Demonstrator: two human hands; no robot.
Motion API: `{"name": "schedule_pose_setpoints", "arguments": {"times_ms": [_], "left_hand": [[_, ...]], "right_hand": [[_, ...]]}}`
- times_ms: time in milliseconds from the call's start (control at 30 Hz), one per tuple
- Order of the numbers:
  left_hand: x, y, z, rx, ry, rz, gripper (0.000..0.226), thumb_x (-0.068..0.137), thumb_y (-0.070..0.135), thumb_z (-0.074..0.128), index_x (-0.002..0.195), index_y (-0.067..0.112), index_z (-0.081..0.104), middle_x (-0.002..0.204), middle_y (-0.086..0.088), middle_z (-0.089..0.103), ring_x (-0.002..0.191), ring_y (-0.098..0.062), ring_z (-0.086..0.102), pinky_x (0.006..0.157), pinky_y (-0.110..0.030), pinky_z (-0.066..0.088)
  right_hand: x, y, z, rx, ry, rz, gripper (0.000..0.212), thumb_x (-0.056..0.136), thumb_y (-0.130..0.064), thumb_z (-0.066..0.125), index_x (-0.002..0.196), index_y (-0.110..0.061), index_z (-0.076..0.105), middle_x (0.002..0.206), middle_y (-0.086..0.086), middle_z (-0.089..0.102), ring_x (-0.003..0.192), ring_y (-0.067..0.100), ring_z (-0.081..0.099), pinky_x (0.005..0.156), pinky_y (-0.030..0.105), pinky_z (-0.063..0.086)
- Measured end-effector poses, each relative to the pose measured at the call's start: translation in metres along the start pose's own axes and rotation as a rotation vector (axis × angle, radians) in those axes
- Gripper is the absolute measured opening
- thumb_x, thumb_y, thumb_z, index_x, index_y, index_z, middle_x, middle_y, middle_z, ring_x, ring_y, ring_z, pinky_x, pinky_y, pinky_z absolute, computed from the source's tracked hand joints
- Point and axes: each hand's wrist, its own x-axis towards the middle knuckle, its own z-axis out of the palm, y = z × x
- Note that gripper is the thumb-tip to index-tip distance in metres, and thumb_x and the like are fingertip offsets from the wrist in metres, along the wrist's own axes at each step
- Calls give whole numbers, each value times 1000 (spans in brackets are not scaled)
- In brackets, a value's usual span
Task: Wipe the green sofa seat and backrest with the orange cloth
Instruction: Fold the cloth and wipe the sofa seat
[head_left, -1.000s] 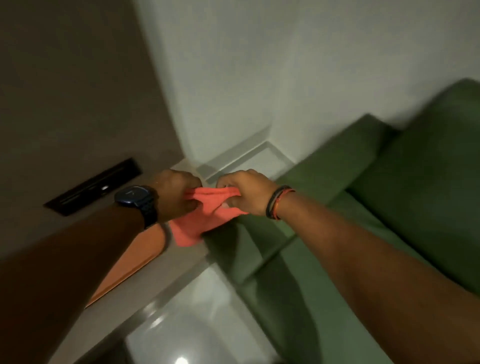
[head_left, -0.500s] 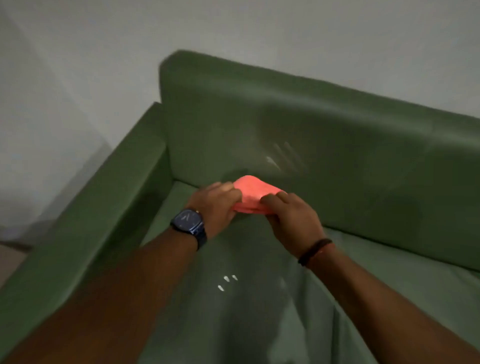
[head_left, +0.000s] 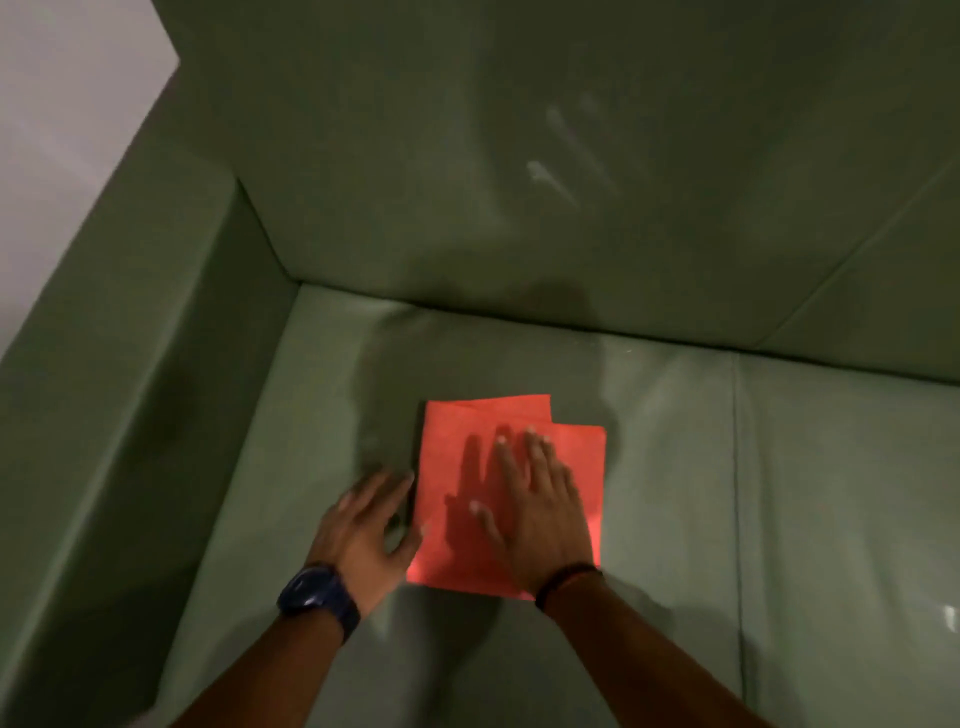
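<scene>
The orange cloth (head_left: 457, 457) lies folded flat on the green sofa seat (head_left: 675, 467), near the left end. My right hand (head_left: 535, 504) rests flat on top of it, palm down, fingers spread. My left hand (head_left: 369, 525), with a dark watch on its wrist, lies on the seat at the cloth's left edge, fingers apart, touching that edge. The green backrest (head_left: 519, 156) rises behind the cloth and carries pale streak marks.
The sofa's left armrest (head_left: 104, 389) runs along the left side. A white wall (head_left: 62, 130) shows beyond it at the upper left. A seam (head_left: 736, 493) splits the seat into two cushions to the right of the cloth.
Both hands held the bunched cloth in the air before; now it lies folded flat on the seat, my right palm on top and my left hand beside it. The view dropped closer to the seat.
</scene>
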Motion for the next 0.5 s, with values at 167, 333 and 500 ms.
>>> {"name": "schedule_pose_setpoints", "arguments": {"times_ms": [167, 333, 500], "left_hand": [[16, -23, 34, -42, 39, -159, 79, 77, 56, 18, 142, 12, 24, 152, -13, 23, 141, -28, 17, 114, -40, 14], [4, -33, 48, -59, 101, -156, 77, 81, 56, 20, 144, 12, 16, 153, -10, 20, 141, -22, 13, 114, -37, 9], [5, -33, 51, -67, 119, -156, 80, 80, 59, 23, 144, 11, 16, 153, -10, 22, 141, -21, 15, 113, -36, 9]], "right_hand": [[-1, -30, 66, -48, -17, 102, 86, 79, -69, 38, 148, -24, 14, 157, 8, 6, 145, 27, 1, 114, 56, 1], [-8, -16, 80, -149, 21, -64, 81, 78, -73, 40, 146, -35, 17, 157, 1, 15, 145, 23, 8, 113, 55, 11], [-6, -41, 86, -93, 75, 224, 82, 77, -71, 38, 147, -34, 16, 157, 4, 15, 145, 27, 7, 114, 52, 3]]}}
